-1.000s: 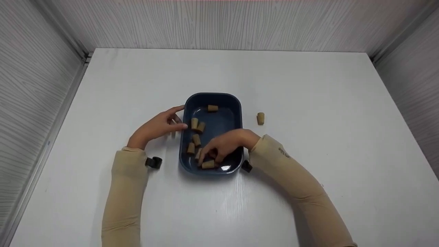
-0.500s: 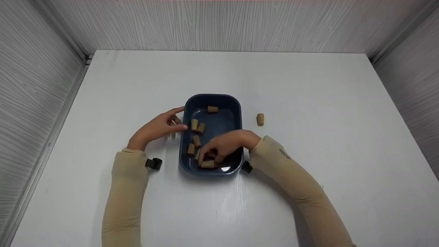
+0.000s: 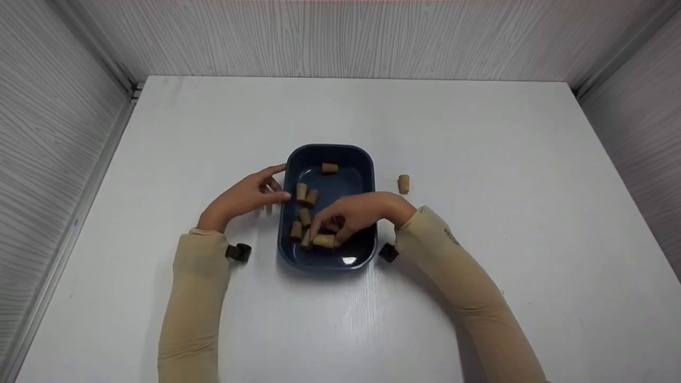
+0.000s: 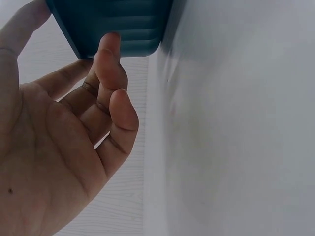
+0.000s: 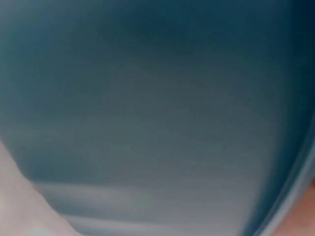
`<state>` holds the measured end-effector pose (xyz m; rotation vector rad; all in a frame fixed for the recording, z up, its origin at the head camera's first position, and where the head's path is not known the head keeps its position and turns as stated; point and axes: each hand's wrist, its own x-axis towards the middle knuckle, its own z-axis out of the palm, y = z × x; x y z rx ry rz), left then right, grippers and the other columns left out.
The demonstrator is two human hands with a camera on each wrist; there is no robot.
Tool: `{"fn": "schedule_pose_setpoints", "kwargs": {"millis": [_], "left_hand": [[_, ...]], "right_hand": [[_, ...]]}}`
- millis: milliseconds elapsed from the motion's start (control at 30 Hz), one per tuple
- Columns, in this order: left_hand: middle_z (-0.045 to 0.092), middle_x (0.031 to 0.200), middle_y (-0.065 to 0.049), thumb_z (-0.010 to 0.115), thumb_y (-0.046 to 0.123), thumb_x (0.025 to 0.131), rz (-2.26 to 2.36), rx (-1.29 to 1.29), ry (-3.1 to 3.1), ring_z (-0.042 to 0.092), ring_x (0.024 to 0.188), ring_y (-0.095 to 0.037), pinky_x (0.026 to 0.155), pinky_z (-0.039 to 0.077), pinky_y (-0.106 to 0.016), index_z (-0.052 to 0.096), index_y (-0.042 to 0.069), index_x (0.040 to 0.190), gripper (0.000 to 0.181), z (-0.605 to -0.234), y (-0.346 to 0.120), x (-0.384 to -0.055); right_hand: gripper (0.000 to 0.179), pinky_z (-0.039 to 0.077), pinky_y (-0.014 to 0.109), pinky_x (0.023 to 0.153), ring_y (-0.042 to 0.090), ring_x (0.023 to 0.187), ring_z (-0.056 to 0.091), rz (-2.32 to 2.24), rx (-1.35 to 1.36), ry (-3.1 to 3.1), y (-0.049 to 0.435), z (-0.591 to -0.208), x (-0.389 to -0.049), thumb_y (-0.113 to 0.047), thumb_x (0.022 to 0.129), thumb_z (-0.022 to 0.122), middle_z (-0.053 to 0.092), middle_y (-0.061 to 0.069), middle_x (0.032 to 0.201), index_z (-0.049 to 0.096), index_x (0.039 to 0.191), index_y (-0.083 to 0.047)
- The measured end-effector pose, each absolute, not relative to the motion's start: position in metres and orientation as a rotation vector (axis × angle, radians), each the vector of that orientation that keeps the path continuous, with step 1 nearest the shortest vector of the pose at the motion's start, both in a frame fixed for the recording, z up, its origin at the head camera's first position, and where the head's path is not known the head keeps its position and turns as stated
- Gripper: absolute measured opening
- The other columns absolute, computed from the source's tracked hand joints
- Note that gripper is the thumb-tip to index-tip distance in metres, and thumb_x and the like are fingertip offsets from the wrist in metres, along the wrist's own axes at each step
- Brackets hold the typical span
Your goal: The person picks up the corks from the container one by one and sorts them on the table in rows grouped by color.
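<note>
A dark blue rectangular tray (image 3: 340,186) holds several tapered cork stoppers, most of them along its left side. In the head view my right hand (image 3: 356,213) reaches over the tray's right rim and pinches one cork stopper (image 3: 323,241) between fingers and thumb. Right beside that stopper lies another cork (image 3: 296,230). My left hand (image 3: 245,197) touches the tray's left wall with its fingertips and thumb; in the left wrist view the remaining fingers (image 4: 124,115) bend loosely beneath the tray's outer side. The blurred tray wall (image 5: 147,98) fills the right wrist view, hiding the held stopper there.
One cork stopper (image 3: 404,184) stands on the white table (image 3: 479,159) to the right of the tray. At the tray's far end lies a single cork (image 3: 330,168). Pale wood-grain panels (image 3: 340,40) enclose the table at the back and sides.
My right hand has lifted away from the tray's near end, shifting up and slightly right with the cork stopper pinched. The left hand has stayed at the tray's left side.
</note>
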<state>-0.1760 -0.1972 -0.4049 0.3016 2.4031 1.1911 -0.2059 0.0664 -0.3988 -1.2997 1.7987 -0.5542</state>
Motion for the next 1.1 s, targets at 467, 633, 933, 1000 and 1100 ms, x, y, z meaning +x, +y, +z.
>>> {"fn": "schedule_pose_setpoints", "kwargs": {"millis": [467, 633, 933, 1000, 1100], "left_hand": [[0.056, 0.114, -0.011, 0.065, 0.043, 0.091, 1.222, 0.315, 2.395, 0.059, 0.082, -0.027, 0.069, 0.049, -0.035, 0.027, 0.023, 0.154, 0.076, -0.426, -0.204, -0.184], [0.056, 0.114, -0.011, 0.065, 0.044, 0.091, 1.208, 0.306, 2.413, 0.058, 0.083, -0.026, 0.071, 0.047, -0.035, 0.027, 0.025, 0.153, 0.075, -0.425, -0.204, -0.186], [0.056, 0.115, -0.011, 0.065, 0.044, 0.09, 1.195, 0.292, 2.411, 0.059, 0.084, -0.029, 0.072, 0.048, -0.038, 0.026, 0.024, 0.154, 0.077, -0.429, -0.205, -0.187], [0.056, 0.115, -0.011, 0.065, 0.045, 0.09, 1.198, 0.296, 2.415, 0.059, 0.083, -0.028, 0.072, 0.048, -0.036, 0.027, 0.024, 0.154, 0.077, -0.429, -0.205, -0.187], [0.056, 0.115, -0.011, 0.065, 0.046, 0.09, 1.201, 0.299, 2.42, 0.058, 0.083, -0.026, 0.072, 0.047, -0.035, 0.027, 0.024, 0.153, 0.078, -0.428, -0.205, -0.186]], "right_hand": [[0.036, 0.042, 0.024, 0.069, 0.012, 0.076, 0.048, -0.695, -1.347, 1.868, 0.089, -0.387, -0.213, -0.012, 0.09, 0.068, 0.053, -0.002, 0.087, 0.062, 0.124, -0.02], [0.035, 0.041, 0.026, 0.066, 0.014, 0.072, 0.047, -0.753, -1.32, 1.984, 0.1, -0.375, -0.218, -0.015, 0.089, 0.07, 0.052, 0.0, 0.084, 0.062, 0.123, -0.02], [0.035, 0.037, 0.024, 0.062, 0.014, 0.067, 0.042, -0.954, -1.271, 2.094, 0.127, -0.367, -0.224, -0.015, 0.087, 0.072, 0.046, -0.001, 0.078, 0.062, 0.121, -0.017], [0.035, 0.036, 0.024, 0.062, 0.013, 0.066, 0.041, -0.985, -1.271, 2.118, 0.134, -0.366, -0.225, -0.015, 0.088, 0.072, 0.045, -0.001, 0.077, 0.061, 0.121, -0.016], [0.036, 0.034, 0.024, 0.062, 0.013, 0.065, 0.039, -1.024, -1.264, 2.147, 0.142, -0.365, -0.226, -0.013, 0.087, 0.072, 0.044, -0.001, 0.075, 0.06, 0.121, -0.014]]}}
